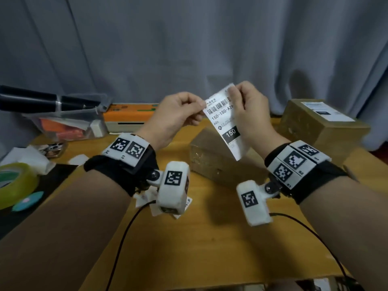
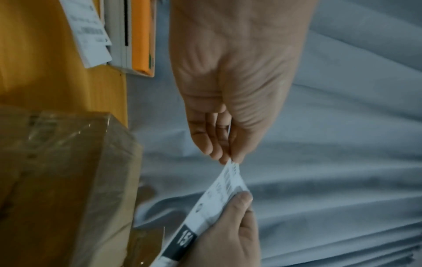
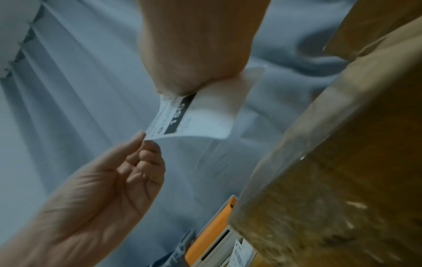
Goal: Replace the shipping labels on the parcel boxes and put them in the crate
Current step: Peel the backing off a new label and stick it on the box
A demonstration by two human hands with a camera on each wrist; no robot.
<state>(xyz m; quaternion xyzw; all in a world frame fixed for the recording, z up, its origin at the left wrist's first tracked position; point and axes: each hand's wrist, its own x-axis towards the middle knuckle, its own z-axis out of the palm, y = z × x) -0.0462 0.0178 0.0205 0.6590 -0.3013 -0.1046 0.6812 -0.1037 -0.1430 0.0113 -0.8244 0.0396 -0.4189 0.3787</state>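
Head view has both hands raised above the bare tape-wrapped brown cardboard parcel box (image 1: 218, 162), which rests on the yellow wooden table (image 1: 189, 238). The white printed shipping label with barcode and black "150" band (image 1: 225, 120) hangs in the air between them. The left hand (image 1: 178, 114) pinches the label's upper left corner between thumb and curled fingers; the right hand (image 1: 249, 112) grips its right edge, thumb pressed on the printed face.

The label's long axis runs from upper right, away from the person, down toward the box, with its lower end above the box's top. The print faces the person.

Judging from the right wrist view, a plain white layer (image 3: 219, 115) is parting from the printed one, so peeling looks underway. The freed adhesive sheet could curl and stick to itself or to a finger. A skewed pull might tear the corner. A second labelled brown cardboard box (image 1: 323, 124) sits right of the bare box.
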